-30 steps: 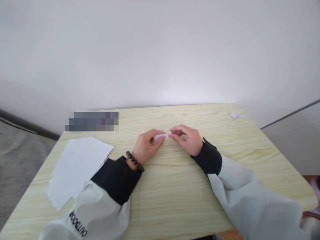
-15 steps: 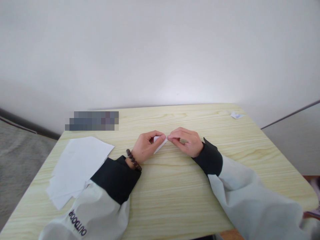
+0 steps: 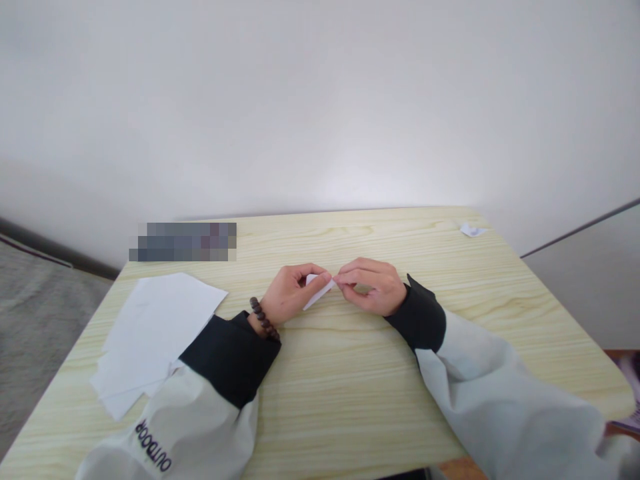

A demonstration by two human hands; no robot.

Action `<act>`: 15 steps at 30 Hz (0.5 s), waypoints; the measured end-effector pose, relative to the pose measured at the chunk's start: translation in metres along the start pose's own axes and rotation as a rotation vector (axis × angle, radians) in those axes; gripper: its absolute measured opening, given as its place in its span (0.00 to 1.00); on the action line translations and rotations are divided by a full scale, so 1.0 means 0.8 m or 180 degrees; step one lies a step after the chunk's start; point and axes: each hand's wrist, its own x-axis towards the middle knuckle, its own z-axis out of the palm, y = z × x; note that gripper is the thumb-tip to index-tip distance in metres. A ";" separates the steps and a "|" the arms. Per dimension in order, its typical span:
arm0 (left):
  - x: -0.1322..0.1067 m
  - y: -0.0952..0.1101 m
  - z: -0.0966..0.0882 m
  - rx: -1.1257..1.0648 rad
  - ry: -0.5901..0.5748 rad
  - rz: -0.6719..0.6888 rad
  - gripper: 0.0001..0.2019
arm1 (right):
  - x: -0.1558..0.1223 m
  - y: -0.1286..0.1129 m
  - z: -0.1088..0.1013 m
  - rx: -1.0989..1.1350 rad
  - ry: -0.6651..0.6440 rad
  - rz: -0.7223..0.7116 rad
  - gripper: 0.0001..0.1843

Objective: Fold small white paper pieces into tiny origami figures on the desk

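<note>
1. lying flat on the left of the table [image 3: 320, 413], a loose stack of white sheets [image 3: 155, 320] appears unfolded, so these seem unworked. the left sleeve [image 3: 210, 407] overlaps their near right side in this view; whether it presses on them cannot be told, but it crowds that side.
2. behind the stack, toward the far edge, is a blurred-out dark item [image 3: 185, 241]; what it is cannot be made out.
3. the left hand [image 3: 287, 293], a beaded bracelet [image 3: 264, 320] at its wrist, pinches a small white paper [image 3: 321, 294] between thumb and fingers, the tips closed on it.
4. that paper sits between the two hands, over the middle of the table. it looks folded at least once, so the work on it seems begun; the fingers hide most of it, so how much is left cannot be read.
5. the right hand [image 3: 373, 287] has thumb and fingertips drawn together on the paper's right end, a gap showing inside the curl.
6. near the far right corner, well apart from both hands, rests a creased-looking white scrap [image 3: 473, 231], perhaps already handled; too small to tell.
7. at the right edge, a purplish item [image 3: 629, 400] is partly cut off.
</note>
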 end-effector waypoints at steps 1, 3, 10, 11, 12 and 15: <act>0.000 0.000 0.000 0.0065 0.0019 -0.0008 0.17 | 0.000 0.000 0.000 0.0007 0.0004 -0.0010 0.07; 0.001 -0.001 0.001 0.0186 0.0057 0.0007 0.17 | 0.000 -0.001 0.001 0.0063 0.0010 0.0023 0.07; 0.000 0.000 0.007 0.0338 0.0315 0.0310 0.13 | -0.002 -0.007 -0.003 0.0490 -0.0099 0.1079 0.08; 0.000 0.001 0.008 0.0364 0.0336 0.0363 0.13 | -0.002 -0.006 -0.004 0.0466 -0.0166 0.1180 0.07; -0.001 0.001 0.008 0.0401 0.0357 0.0415 0.12 | -0.002 -0.005 -0.005 0.0421 -0.0262 0.1230 0.06; -0.001 0.002 0.009 0.0525 0.0376 0.0574 0.11 | -0.002 -0.003 -0.005 0.0319 -0.0580 0.1188 0.06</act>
